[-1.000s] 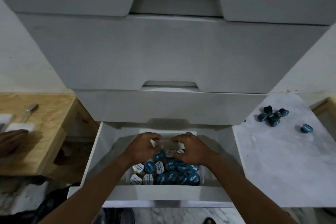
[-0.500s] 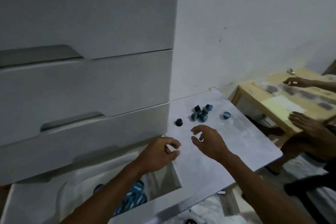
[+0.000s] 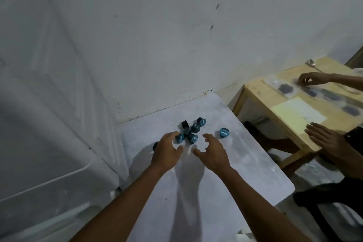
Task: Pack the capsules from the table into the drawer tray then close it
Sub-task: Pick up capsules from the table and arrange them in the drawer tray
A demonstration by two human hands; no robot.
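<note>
Several dark blue capsules (image 3: 191, 130) lie in a loose cluster on the white marble table (image 3: 225, 173), near its far edge. One more capsule (image 3: 224, 133) lies apart to the right, and a dark one (image 3: 155, 145) shows just left of my left hand. My left hand (image 3: 168, 151) hovers with spread fingers at the cluster's left side, fingertips next to a capsule. My right hand (image 3: 213, 152) is open just in front of the cluster, holding nothing. The white drawer unit (image 3: 49, 143) fills the left; its open drawer and tray are out of view.
A wooden table (image 3: 284, 104) stands to the right, with paper and dark pads on it. Another person's two hands (image 3: 332, 141) work there. A white wall (image 3: 176, 35) rises directly behind the marble table.
The view swung right from the drawer to the marble table. Both my hands left the capsules in the drawer tray and moved forward to the capsule cluster, fingers spreading.
</note>
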